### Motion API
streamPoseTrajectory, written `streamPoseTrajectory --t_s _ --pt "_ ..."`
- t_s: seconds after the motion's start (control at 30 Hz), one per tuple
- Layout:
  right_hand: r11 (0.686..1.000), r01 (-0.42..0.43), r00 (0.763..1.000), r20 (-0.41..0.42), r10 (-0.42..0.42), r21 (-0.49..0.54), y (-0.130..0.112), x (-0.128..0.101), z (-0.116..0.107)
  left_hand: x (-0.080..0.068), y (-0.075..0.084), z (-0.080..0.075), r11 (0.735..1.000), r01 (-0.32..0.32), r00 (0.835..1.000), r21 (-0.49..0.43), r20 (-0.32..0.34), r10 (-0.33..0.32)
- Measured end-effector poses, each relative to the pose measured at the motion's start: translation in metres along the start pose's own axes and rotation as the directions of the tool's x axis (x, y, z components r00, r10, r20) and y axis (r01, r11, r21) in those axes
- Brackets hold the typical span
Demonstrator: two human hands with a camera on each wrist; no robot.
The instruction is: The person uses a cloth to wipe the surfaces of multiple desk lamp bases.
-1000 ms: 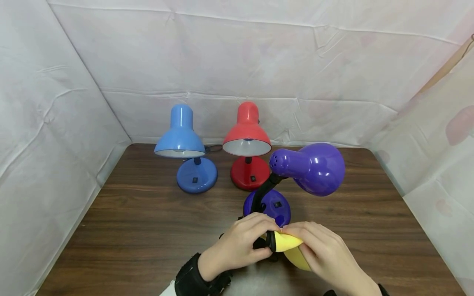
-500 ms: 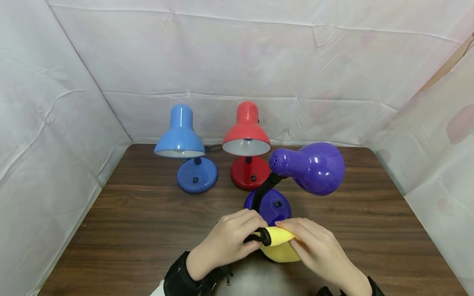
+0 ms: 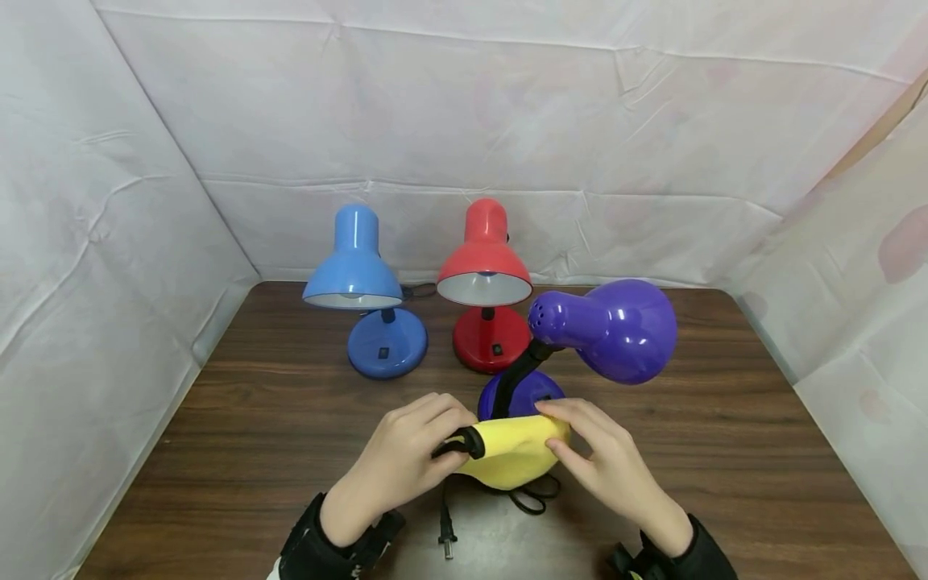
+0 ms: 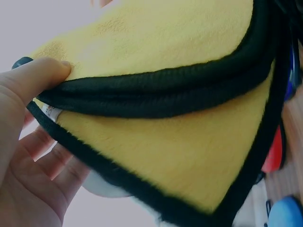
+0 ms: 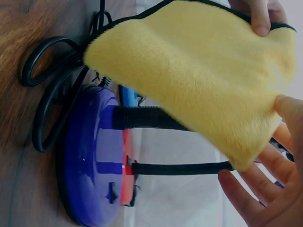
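Head cam: both hands hold a yellow cloth (image 3: 507, 459) w/ black trim just in front of the purple lamp (image 3: 602, 330), above the table (image 3: 239, 451). Left hand (image 3: 406, 459) pinches the trimmed corner; right hand (image 3: 602, 459) holds the other end, fingers loosely bent. Left wrist cam adds a small white tag, text unreadable. Right wrist cam shows the lamp's cord (image 5: 52, 94) looped by the base. Blue lamp (image 3: 362, 282) & red lamp (image 3: 486, 274) sit at the back; bare table left & right.
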State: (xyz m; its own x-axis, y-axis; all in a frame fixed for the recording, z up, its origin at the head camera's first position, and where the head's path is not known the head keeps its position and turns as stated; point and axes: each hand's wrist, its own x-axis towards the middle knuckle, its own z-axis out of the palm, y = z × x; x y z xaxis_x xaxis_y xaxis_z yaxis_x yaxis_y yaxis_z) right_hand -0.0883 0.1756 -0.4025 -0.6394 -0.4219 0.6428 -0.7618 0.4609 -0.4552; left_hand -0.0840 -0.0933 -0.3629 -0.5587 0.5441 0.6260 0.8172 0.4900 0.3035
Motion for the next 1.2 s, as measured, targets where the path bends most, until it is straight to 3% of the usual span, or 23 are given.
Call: streamPoseTrajectory --t_s 0.27,0.57,0.97,1.2 --pt "0.992 -0.124 0.992 0.005 0.124 -0.019 0.021 0.005 0.018 -0.009 -0.011 -0.016 0.999 0.037 0.996 0.029 -0.078 -0.035" --pt "0.958 -0.274 0.961 0.049 0.271 0.082 0.032 0.015 0.037 -0.021 -0.012 -0.020 0.996 0.080 0.991 0.036 -0.107 -0.076" --pt "0.929 -0.319 0.946 0.119 0.301 0.185 0.037 0.028 0.053 -0.026 -0.017 -0.030 0.994 0.091 0.977 0.057 -0.198 -0.078" --pt "0.926 -0.321 0.945 0.132 0.299 0.197 0.036 0.027 0.056 -0.029 -0.018 -0.034 0.991 0.119 0.972 0.063 -0.210 -0.103"
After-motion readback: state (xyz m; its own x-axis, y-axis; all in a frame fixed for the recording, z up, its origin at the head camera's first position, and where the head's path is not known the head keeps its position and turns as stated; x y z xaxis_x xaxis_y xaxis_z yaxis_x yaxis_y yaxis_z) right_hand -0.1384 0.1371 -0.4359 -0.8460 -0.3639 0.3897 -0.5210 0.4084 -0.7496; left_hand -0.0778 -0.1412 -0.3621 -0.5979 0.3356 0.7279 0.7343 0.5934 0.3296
